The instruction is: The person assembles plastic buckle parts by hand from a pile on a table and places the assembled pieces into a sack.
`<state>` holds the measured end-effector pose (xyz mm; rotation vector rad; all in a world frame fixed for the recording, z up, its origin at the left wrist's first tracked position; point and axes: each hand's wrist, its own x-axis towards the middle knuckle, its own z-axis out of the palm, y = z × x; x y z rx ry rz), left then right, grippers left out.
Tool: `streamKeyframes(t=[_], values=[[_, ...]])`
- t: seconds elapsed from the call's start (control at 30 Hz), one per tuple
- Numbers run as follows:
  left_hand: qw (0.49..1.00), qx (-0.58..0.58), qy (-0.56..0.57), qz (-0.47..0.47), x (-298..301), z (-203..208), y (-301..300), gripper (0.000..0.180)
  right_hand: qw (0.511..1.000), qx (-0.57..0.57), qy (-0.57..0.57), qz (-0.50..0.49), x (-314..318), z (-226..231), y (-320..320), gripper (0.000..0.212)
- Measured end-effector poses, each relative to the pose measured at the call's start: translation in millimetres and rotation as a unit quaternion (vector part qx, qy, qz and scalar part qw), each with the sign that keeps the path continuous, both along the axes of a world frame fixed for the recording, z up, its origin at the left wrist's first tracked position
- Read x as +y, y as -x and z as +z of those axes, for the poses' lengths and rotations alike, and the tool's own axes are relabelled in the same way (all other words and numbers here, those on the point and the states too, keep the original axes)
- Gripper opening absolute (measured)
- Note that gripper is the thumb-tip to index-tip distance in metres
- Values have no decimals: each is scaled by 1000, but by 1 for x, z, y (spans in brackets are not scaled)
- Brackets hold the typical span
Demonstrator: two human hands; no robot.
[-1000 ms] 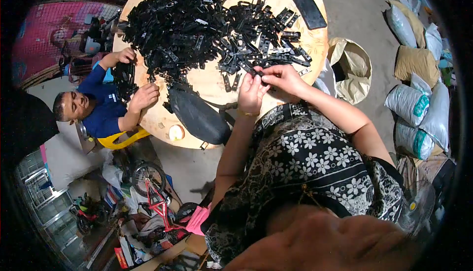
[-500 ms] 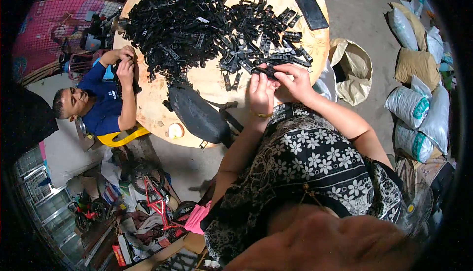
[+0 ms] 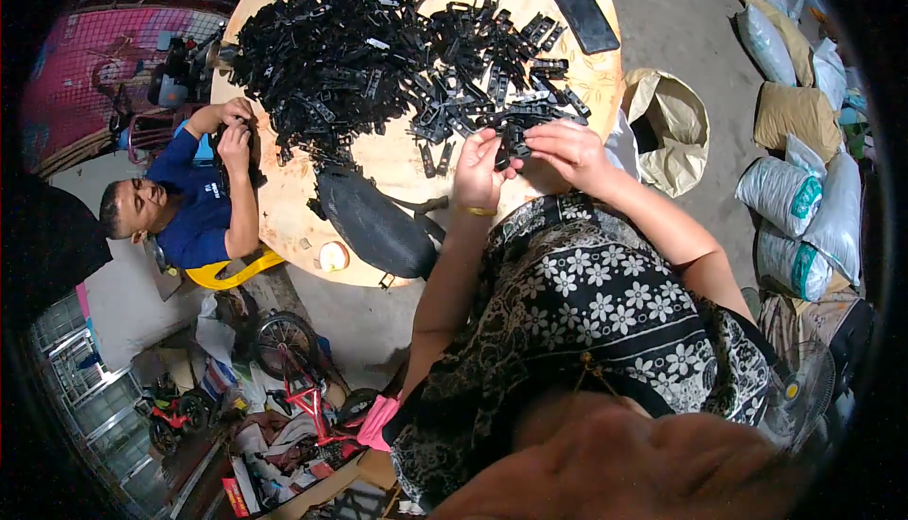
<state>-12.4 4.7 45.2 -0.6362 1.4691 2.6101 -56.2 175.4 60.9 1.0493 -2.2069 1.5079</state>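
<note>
At the table's near edge, my left hand (image 3: 484,168) and my right hand (image 3: 573,153) are both closed on a small black plastic part (image 3: 512,145). The fingers cover some of it, so I cannot make out whether it is one piece or several. Just beyond my hands lie loose black plastic clips (image 3: 498,80), long and narrow with openings in them. They run into a large heap of similar black parts (image 3: 326,57) farther left. A dark mesh bag (image 3: 374,225) with a strap lies left of my left wrist.
The round wooden table (image 3: 284,227) holds two phones, one a black phone (image 3: 583,17), and a pale round fruit (image 3: 333,255). Across on the left, a person (image 3: 199,213) handles black parts. An open sack (image 3: 676,132) stands right; filled bags (image 3: 799,118) lie beyond. A red bicycle (image 3: 307,397) stands lower left.
My left hand has shifted slightly left, and the black part now points more upright between my fingers. My right hand has stretched its fingers a little. The whole view has shifted slightly.
</note>
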Motion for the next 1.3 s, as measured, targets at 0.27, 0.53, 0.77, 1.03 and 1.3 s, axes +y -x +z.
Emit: streamKeyframes(t=[0.27,0.53,0.77,1.03,1.3], values=[[993,-49,-66,-81,7,22,-9,33,993,85,-79,28,7,-4,1,23],[994,-1,24,-103,10,17,-21,41,985,110,-115,61,4,5,-6,24],[994,-25,-40,-102,7,11,-21,36,981,116,-120,95,-2,-1,-8,28],[988,-53,-115,-85,-7,11,-31,37,954,-254,-7,157,-33,-14,28,22],[999,-28,-5,-34,-9,-3,-34,33,947,-63,-308,-64,-87,-60,92,22]])
